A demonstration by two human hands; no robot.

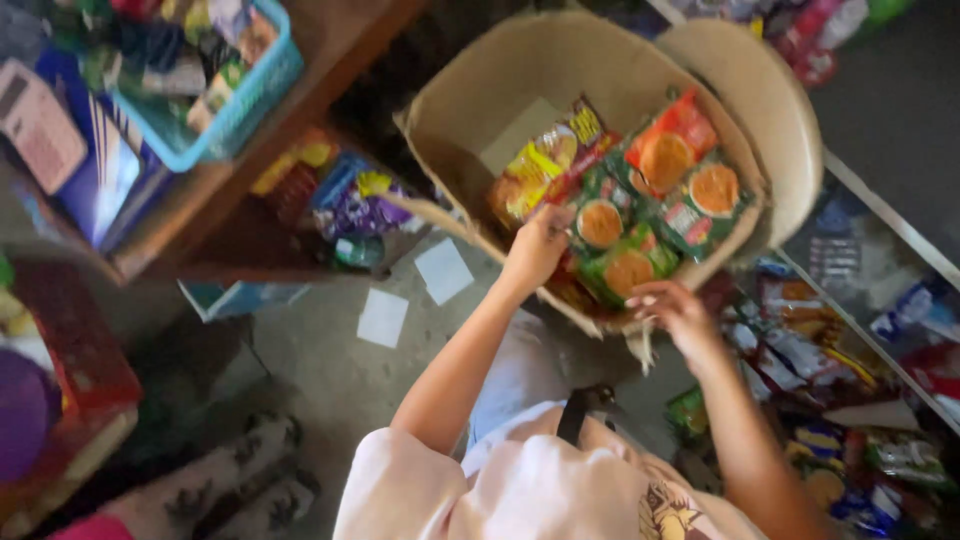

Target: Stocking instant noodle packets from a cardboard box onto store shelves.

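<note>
An open cardboard box [470, 110] holds several snack packets [660, 160] in green, orange, red and yellow. My left hand [538, 245] reaches over the box's near edge. Its fingers are curled on a packet [598, 222] with a round orange picture. To its right, my right hand [678, 312] lies on the near rim of the box. Its fingers are apart and touch a green packet [625, 268]. My white shirt [520, 490] fills the bottom of the view.
A wooden shelf [300, 90] at the left carries a blue basket [235, 110] of goods, with more packets [350, 200] below it. A glass-topped case [860, 330] of packets stands at the right. A beige round seat [775, 110] is behind the box. Paper squares [383, 318] lie on the floor. Someone's patterned legs [215, 485] are at bottom left.
</note>
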